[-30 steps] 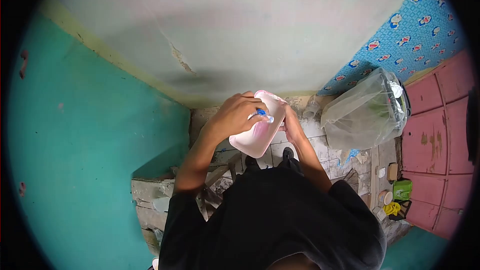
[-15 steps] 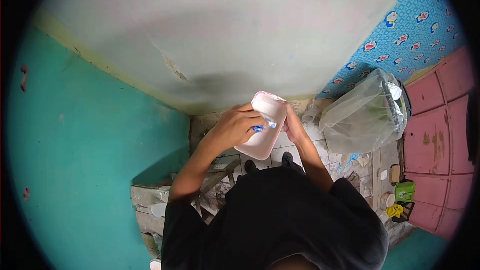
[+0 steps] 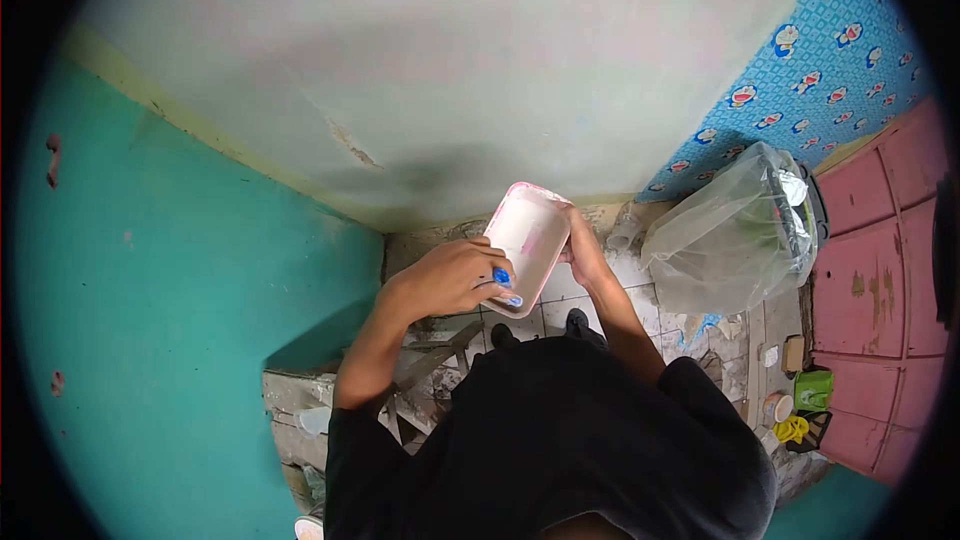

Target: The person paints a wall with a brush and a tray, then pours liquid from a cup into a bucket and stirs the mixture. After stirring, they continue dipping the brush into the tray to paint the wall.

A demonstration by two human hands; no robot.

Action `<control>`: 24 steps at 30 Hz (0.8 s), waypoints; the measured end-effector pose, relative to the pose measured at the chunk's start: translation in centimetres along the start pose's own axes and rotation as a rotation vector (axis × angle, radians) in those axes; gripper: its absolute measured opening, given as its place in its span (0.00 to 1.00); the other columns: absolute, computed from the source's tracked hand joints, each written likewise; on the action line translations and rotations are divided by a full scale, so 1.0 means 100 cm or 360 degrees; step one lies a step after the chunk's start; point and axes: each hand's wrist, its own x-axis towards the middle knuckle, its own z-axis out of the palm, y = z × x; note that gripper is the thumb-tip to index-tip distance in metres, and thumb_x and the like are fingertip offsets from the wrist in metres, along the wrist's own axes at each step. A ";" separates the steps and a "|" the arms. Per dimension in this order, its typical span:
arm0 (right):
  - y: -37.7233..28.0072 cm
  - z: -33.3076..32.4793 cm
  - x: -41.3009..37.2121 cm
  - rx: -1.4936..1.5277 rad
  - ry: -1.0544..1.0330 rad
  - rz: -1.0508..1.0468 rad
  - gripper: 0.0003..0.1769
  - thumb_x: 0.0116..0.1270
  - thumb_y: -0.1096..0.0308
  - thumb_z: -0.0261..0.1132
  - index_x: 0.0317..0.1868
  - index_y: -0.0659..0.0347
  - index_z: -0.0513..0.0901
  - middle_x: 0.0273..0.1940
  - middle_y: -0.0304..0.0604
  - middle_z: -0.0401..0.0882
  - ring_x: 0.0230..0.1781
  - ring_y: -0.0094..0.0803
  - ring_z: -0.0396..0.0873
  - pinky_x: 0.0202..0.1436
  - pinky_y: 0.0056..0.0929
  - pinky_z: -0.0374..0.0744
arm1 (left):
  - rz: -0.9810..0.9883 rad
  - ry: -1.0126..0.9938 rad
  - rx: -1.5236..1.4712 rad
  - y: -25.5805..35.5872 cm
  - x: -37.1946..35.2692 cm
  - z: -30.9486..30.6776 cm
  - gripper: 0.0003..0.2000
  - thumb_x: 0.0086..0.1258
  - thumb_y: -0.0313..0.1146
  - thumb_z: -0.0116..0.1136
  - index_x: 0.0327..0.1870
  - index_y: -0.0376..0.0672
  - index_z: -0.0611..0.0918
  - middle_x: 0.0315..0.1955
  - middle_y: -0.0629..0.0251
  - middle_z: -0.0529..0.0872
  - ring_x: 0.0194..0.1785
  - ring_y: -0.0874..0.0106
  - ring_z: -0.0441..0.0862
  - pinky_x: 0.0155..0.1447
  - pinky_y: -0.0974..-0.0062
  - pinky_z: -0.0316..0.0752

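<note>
A shallow, pinkish-white rectangular tray (image 3: 530,220) with pink smears inside is tilted in front of my body. My right hand (image 3: 583,245) grips its right side, fingers partly hidden beneath it. My left hand (image 3: 455,278) is closed around a small blue-and-white tool (image 3: 502,277), most of it covered by the fingers. The tool's pale end is low inside the tray, near the edge closest to me. Its exact kind is too hidden to make out.
A pale wall (image 3: 480,90) with a scraped patch faces me; a teal wall (image 3: 170,270) stands left. At right are a bin with a clear plastic bag (image 3: 700,250) and pink panels (image 3: 850,290). A wooden frame (image 3: 435,355) stands on the tiled floor (image 3: 565,318).
My left hand and the blue-and-white tool have moved down and slightly left, from the tray's middle to its near end. My right hand keeps its hold on the tray.
</note>
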 end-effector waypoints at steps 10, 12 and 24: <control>0.002 0.008 -0.013 -0.0089 0.0015 0.0017 0.37 0.73 0.40 0.48 0.67 0.62 0.72 0.49 0.47 0.80 0.44 0.32 0.84 0.37 0.31 0.86 | 0.0153 0.0526 0.0145 -0.007 0.042 0.007 0.08 0.66 0.34 0.64 0.40 0.41 0.87 0.37 0.61 0.86 0.43 0.58 0.79 0.52 0.63 0.74; -0.008 0.010 -0.021 -0.0034 -0.0007 0.0015 0.36 0.74 0.41 0.47 0.67 0.62 0.72 0.50 0.48 0.80 0.44 0.32 0.84 0.37 0.31 0.86 | 0.0178 0.0635 0.0226 -0.006 0.043 0.006 0.07 0.65 0.33 0.64 0.40 0.41 0.87 0.37 0.63 0.86 0.42 0.59 0.78 0.51 0.64 0.74; 0.005 -0.009 -0.011 0.0096 0.0060 0.0018 0.37 0.71 0.37 0.49 0.65 0.59 0.76 0.51 0.45 0.80 0.46 0.30 0.80 0.41 0.33 0.83 | 0.0246 0.0735 0.0381 -0.017 0.044 0.037 0.10 0.57 0.27 0.67 0.41 0.44 0.86 0.39 0.68 0.86 0.40 0.63 0.77 0.50 0.67 0.74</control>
